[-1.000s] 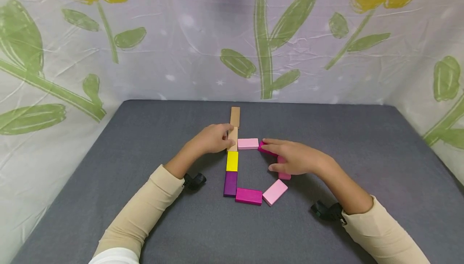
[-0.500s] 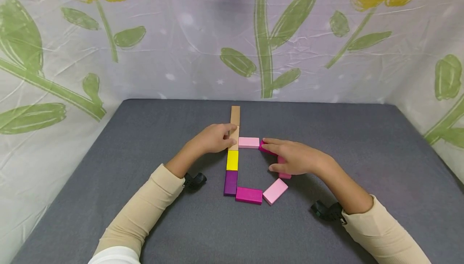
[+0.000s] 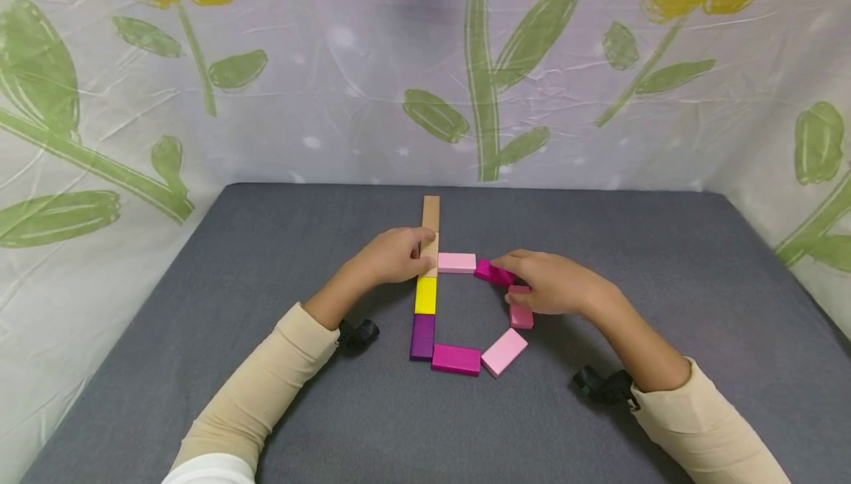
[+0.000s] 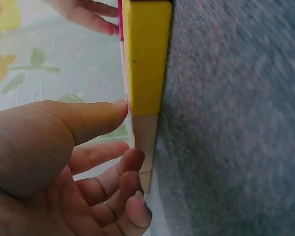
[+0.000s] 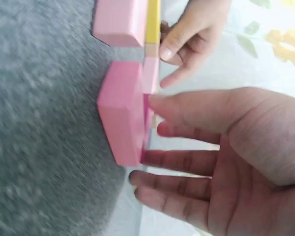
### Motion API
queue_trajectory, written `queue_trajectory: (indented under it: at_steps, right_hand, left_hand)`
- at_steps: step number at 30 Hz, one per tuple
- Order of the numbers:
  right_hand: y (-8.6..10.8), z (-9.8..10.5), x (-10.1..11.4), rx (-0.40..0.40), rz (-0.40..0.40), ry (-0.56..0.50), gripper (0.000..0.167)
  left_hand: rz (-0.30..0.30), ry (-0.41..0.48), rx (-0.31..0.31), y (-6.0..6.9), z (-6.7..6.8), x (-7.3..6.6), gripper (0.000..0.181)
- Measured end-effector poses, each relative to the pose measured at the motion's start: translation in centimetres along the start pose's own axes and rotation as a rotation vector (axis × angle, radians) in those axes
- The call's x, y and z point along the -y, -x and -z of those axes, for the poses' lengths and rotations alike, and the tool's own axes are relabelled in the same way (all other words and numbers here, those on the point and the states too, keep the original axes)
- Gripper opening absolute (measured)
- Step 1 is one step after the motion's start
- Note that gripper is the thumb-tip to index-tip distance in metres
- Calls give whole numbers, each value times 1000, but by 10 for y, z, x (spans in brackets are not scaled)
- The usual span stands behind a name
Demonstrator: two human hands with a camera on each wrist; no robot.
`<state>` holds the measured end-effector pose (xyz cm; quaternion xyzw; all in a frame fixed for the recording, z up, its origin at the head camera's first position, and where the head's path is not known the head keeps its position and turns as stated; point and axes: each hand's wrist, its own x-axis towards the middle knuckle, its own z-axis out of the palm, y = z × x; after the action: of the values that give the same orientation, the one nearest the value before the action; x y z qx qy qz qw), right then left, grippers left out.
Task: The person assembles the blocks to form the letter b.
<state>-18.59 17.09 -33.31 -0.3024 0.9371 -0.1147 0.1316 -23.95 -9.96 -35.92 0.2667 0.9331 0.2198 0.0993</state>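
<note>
My left hand (image 3: 394,255) rests its thumb and index finger on the light wood block (image 3: 429,247); the left wrist view shows its other fingers loosely bent. My right hand (image 3: 558,283) hovers at the ring's right side, index fingertip on the magenta block (image 3: 488,271) and thumb over the upper end of the pink block (image 3: 521,316). Its fingers are spread in the right wrist view, and whether the thumb touches is unclear. A light pink block (image 3: 456,263) lies between the wood block and the magenta one.
A tan block (image 3: 431,212) tops the column, with yellow (image 3: 426,295) and purple (image 3: 422,336) blocks below. Another magenta block (image 3: 456,360) and a tilted light pink block (image 3: 504,352) close the bottom. A grey cloth (image 3: 299,425) covers the table; a flower-patterned curtain (image 3: 346,100) stands behind.
My right hand has shifted slightly right and its fingers have drawn back, showing more of the magenta block. The left hand and the blocks look nearly still.
</note>
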Motion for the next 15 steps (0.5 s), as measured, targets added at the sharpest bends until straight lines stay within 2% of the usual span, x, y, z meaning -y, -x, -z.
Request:
queue_trajectory:
  at_steps: [8,15]
  right_hand:
    - [-3,0,-5,-102,7,48,33]
    - [-11,-8,-4,-159,-91,26,29]
  left_hand:
    - [-19,-71,-15,2,-5,-12,48]
    - [-47,-81,-44,-1,-11,-11,39]
